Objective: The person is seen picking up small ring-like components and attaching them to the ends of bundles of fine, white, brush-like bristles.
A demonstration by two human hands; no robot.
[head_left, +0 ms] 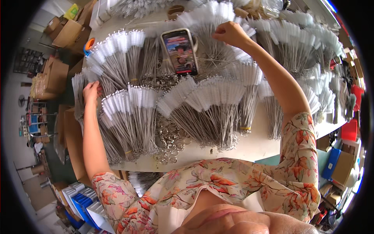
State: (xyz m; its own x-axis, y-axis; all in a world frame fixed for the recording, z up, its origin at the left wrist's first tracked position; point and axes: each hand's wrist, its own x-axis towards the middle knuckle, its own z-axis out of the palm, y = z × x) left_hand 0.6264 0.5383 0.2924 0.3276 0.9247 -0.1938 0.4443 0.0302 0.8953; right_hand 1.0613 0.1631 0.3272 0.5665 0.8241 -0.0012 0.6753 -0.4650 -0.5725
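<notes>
Bundles of white-bristled wire brushes [210, 97] with thin metal stems cover the table [194, 155]. My left hand [92, 93] is at the left side among the brush bundles, its fingers curled in against the white bristles [102, 64]; what they grip is hidden. Farther off, my right hand [233, 34] hovers over the far brushes [208, 19] with fingers bent together, and whatever is in them is too small to make out. Between the hands a phone [180, 50] with a lit screen leans upright among the stems. Loose metal rings [171, 140] lie heaped between the near bundles.
An orange and blue tape roll [89, 46] sits at the table's left edge, and a brown roll [175, 11] at the back. More brush bundles [296, 43] crowd the right side. Cardboard boxes [54, 76] stand left, with a blue bin [331, 163] and red bin [349, 130] right.
</notes>
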